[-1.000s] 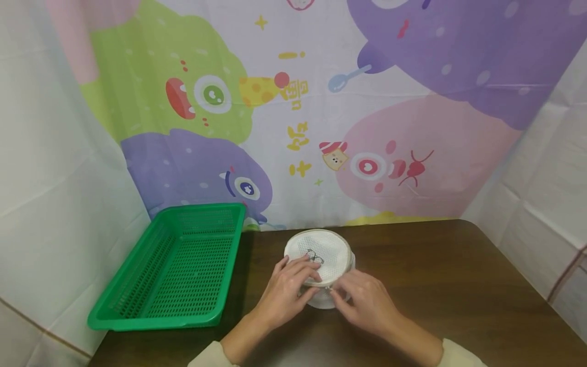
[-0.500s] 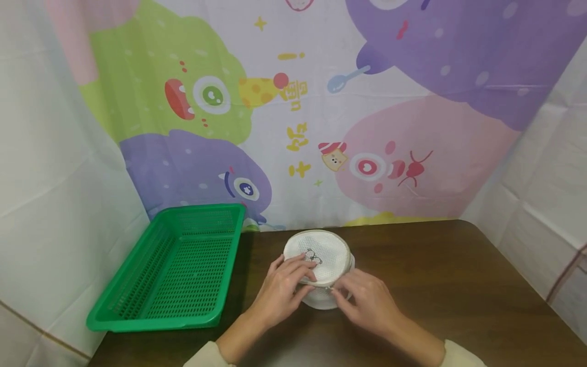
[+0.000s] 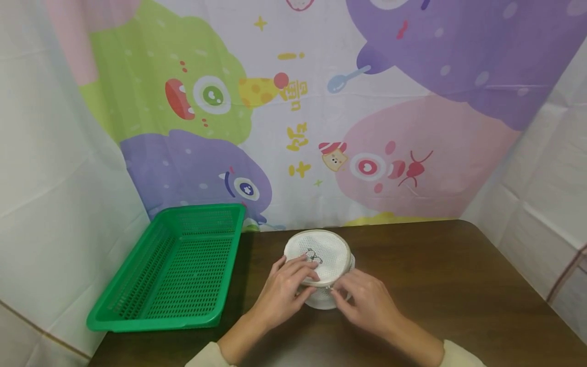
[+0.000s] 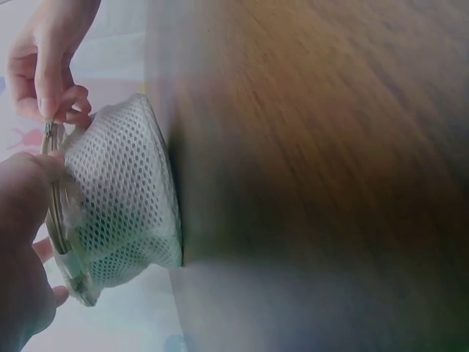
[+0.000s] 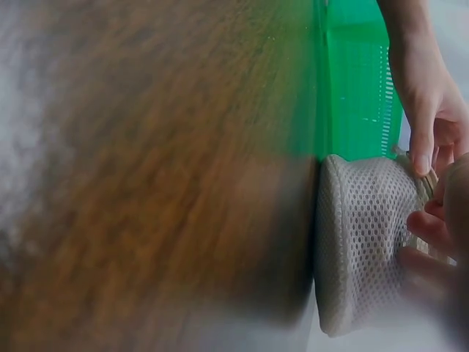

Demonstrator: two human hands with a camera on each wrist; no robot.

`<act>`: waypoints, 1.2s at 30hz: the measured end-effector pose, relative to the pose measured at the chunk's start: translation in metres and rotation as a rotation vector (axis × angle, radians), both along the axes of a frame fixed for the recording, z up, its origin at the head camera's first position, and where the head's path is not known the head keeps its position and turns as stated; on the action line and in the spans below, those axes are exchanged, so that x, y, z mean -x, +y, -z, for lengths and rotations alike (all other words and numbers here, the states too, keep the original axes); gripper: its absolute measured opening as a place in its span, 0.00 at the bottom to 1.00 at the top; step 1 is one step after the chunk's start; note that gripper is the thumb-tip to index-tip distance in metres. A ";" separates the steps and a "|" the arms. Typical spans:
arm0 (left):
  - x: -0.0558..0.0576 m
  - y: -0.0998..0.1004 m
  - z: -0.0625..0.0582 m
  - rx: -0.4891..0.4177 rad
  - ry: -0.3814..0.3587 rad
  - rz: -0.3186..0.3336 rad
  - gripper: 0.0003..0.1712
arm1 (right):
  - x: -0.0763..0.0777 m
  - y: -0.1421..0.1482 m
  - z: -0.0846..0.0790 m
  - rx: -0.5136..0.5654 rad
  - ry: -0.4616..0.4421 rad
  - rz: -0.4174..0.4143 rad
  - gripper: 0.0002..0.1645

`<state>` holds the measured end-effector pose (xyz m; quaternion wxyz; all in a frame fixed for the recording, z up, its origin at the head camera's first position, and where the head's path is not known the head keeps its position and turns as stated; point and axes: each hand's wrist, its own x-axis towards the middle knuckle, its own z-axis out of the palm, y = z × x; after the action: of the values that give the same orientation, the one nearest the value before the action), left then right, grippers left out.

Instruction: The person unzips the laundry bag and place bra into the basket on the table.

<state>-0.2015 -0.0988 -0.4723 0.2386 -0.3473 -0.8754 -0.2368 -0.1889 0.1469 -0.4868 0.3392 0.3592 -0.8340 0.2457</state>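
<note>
A round white mesh laundry bag (image 3: 332,250) with a small dark line drawing on its top stands upright on the table in the head view. My left hand (image 3: 282,288) holds its near left rim, fingers spread over the top and thumb at the edge below. At the front rim, my right hand (image 3: 367,300) pinches the zipper between thumb and fingers. The left wrist view shows the zipper (image 4: 55,209) running along the rim, above the honeycomb mesh side. What exactly lies between the right fingertips is too small to make out.
To the left stands a green plastic basket (image 3: 231,275) with slotted walls and floor. Brown wooden table (image 3: 440,275) extends to the right of the bag. Behind it hangs a cloth (image 3: 275,204) printed with cartoon monsters; pale sheets cover both sides.
</note>
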 end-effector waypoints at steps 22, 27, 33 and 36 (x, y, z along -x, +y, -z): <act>-0.001 -0.004 0.003 0.013 -0.001 -0.014 0.14 | 0.001 0.000 0.000 -0.003 0.017 0.007 0.14; -0.001 -0.005 0.003 0.016 0.005 -0.014 0.15 | 0.001 0.000 -0.001 -0.006 0.008 0.014 0.14; -0.001 -0.004 0.004 -0.001 0.006 -0.007 0.15 | 0.001 -0.001 -0.001 -0.006 0.005 0.013 0.13; 0.000 -0.003 0.004 -0.013 0.008 0.004 0.15 | 0.001 -0.002 -0.002 -0.003 0.009 0.009 0.14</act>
<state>-0.2012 -0.1013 -0.4759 0.2437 -0.3485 -0.8723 -0.2415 -0.1902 0.1451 -0.4850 0.3436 0.3573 -0.8343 0.2414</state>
